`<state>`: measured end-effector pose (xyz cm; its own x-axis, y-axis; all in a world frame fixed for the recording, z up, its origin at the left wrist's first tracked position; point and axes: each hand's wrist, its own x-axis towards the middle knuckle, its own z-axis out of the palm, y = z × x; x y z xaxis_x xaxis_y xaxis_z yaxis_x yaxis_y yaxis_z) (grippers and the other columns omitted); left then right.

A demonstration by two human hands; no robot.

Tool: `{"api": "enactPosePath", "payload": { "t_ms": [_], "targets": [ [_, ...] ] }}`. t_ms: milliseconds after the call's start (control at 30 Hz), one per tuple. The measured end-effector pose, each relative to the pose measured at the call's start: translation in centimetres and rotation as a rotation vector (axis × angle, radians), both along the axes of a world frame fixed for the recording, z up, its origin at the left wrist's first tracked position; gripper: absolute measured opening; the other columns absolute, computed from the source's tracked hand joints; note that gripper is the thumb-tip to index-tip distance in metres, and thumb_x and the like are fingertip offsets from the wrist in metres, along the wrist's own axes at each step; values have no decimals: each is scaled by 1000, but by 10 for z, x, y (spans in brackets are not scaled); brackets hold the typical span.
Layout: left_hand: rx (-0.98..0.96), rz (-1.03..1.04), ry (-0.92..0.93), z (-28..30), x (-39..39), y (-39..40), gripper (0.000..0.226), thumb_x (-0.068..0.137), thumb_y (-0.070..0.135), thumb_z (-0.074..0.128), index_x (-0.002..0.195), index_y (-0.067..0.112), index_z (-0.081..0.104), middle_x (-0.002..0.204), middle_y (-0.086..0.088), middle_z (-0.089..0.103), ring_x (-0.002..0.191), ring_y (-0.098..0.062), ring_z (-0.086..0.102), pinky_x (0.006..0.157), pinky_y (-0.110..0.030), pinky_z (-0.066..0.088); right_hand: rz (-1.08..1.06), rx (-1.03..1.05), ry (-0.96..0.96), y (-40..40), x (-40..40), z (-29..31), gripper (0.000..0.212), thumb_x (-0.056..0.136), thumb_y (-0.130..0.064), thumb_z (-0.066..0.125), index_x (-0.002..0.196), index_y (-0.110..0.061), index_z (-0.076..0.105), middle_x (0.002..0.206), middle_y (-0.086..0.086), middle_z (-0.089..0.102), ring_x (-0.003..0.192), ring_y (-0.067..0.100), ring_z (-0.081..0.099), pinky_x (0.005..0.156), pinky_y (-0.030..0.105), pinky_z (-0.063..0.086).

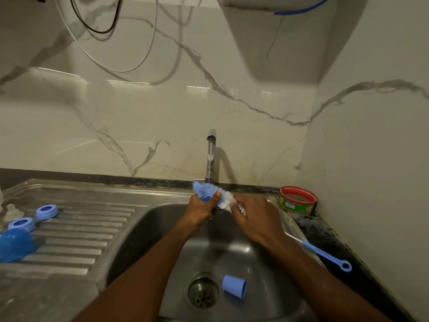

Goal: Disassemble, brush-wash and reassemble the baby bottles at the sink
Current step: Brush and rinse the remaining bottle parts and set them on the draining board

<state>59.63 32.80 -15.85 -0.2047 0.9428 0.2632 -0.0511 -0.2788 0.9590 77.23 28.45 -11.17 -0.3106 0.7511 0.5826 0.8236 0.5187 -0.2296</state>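
Over the sink basin, under the running tap, both hands hold a bottle brush with blue and white bristles. My left hand grips the blue bristle end, thumb pressed on top. My right hand is curled round the white bristle end and the shaft. The brush's blue handle sticks out behind my right wrist and ends in a ring over the right rim. A blue cup-shaped cap lies on its side in the basin beside the drain.
On the ribbed drainboard at the left lie two blue screw rings, a blue dome cap and a clear teat. A red and green tin stands at the back right corner by the wall.
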Motion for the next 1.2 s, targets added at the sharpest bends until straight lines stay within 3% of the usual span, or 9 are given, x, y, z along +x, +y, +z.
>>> {"api": "enactPosePath", "payload": {
  "t_ms": [100, 233, 333, 400, 567, 700, 867, 1033, 1200],
  "targets": [
    [-14, -38, 77, 4, 1, -7, 84, 61, 75, 74, 114, 10, 67, 100, -7, 73, 89, -21, 68, 69, -25, 56, -136, 11, 6, 9, 4, 2, 30, 100, -46, 49, 121, -31, 64, 102, -3, 73, 88, 19, 68, 77, 36, 55],
    [-7, -97, 20, 2, -2, -10, 78, 66, 52, 76, 128, 8, 57, 113, -12, 69, 101, -24, 69, 75, -25, 58, 29, -1, 28, 3, -1, -1, 34, 94, -51, 48, 117, -33, 67, 97, -6, 74, 82, 16, 67, 74, 39, 57],
    [-39, -150, 144, -1, -6, -11, 75, 74, 67, 71, 126, 15, 60, 115, -8, 70, 101, -22, 69, 79, -33, 61, -56, 0, 13, 5, 7, -1, 30, 95, -49, 52, 114, -32, 69, 98, -6, 73, 84, 15, 67, 76, 36, 56],
    [-97, -173, 161, 1, 1, -16, 63, 79, 68, 65, 117, 17, 65, 111, -6, 73, 98, -21, 72, 82, -36, 62, -136, -2, -37, 10, 10, -2, 28, 97, -45, 51, 112, -31, 69, 100, -4, 73, 87, 17, 67, 77, 33, 53],
    [-81, -175, 132, 4, 0, -17, 65, 77, 63, 68, 115, 11, 65, 97, -8, 76, 85, -18, 73, 72, -27, 59, 53, -57, 27, 11, 13, -2, 28, 97, -44, 57, 119, -31, 70, 103, -5, 73, 88, 13, 65, 73, 27, 44],
    [-110, -167, 241, 2, -5, -17, 58, 79, 64, 68, 105, 12, 71, 81, -3, 71, 72, -14, 60, 69, -27, 52, -119, -38, -9, 19, 19, -5, 32, 98, -46, 53, 121, -31, 69, 109, -4, 74, 96, 18, 67, 79, 31, 49],
    [-134, -256, 51, 5, -5, -15, 62, 74, 43, 85, 123, 11, 65, 115, -12, 73, 113, -33, 66, 103, -46, 50, 4, -4, 22, 18, 17, -7, 28, 98, -46, 54, 119, -34, 68, 104, -7, 73, 92, 15, 66, 71, 27, 39],
    [-140, -300, -11, 9, -4, -17, 28, 90, 14, 73, 116, 8, 64, 102, -9, 68, 84, -16, 62, 78, -31, 52, -143, 31, -16, 22, 20, -5, 32, 101, -44, 50, 125, -30, 63, 110, -1, 73, 96, 22, 67, 75, 32, 46],
    [-85, -248, 74, 4, -14, -12, 66, 72, 34, 87, 129, 16, 61, 118, -4, 73, 113, -24, 68, 97, -39, 56, 25, 25, -16, 20, 22, -5, 33, 98, -49, 54, 123, -31, 66, 108, -6, 73, 91, 13, 66, 72, 26, 41]
  ]
}}
